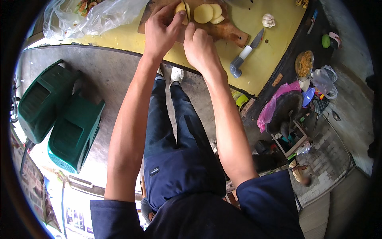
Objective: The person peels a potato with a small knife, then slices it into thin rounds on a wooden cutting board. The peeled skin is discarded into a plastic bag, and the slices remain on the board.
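My left hand holds a peeled potato piece against a wooden cutting board. In my right hand is a knife whose thin blade stands upright at the potato, with a slice on its right side; the handle is hidden by my fingers. Several pale potato slices overlap on the board, right of the blade. Beyond the board's handle, a second knife with a grey and white pipe-like handle rests on the yellow tabletop. A garlic bulb sits above it.
A clear plastic bag lies at the table's left. Green plastic chairs stand on the floor to the left. At right are a plate of food, a dark wok and pink plastic. Another person is farther off.
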The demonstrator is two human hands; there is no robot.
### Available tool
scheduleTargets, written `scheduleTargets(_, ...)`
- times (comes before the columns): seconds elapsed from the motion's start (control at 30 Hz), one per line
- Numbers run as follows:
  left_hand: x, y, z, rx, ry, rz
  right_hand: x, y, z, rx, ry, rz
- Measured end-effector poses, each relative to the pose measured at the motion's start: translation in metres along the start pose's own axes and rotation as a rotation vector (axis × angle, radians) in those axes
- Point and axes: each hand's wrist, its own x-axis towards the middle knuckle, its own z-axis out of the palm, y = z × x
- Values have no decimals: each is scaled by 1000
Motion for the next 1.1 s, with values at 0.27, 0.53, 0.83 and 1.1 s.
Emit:
scheduleTargets(0.27, 0, 9, 6, 96, 89, 46, 8, 2, -2, 85, 0, -88)
scheduleTargets(0.53, -2, -11, 2, -61, 11, 4, 2, 15, 3, 67, -53, -13)
scheduleTargets(0.83, 0, 7, 6, -73, 39, -34, 2, 24, 8, 42, -10, -136)
scheduleTargets(1.1, -4, -9, 3, -13, 12, -27, 2, 41, 31, -32, 35, -94)
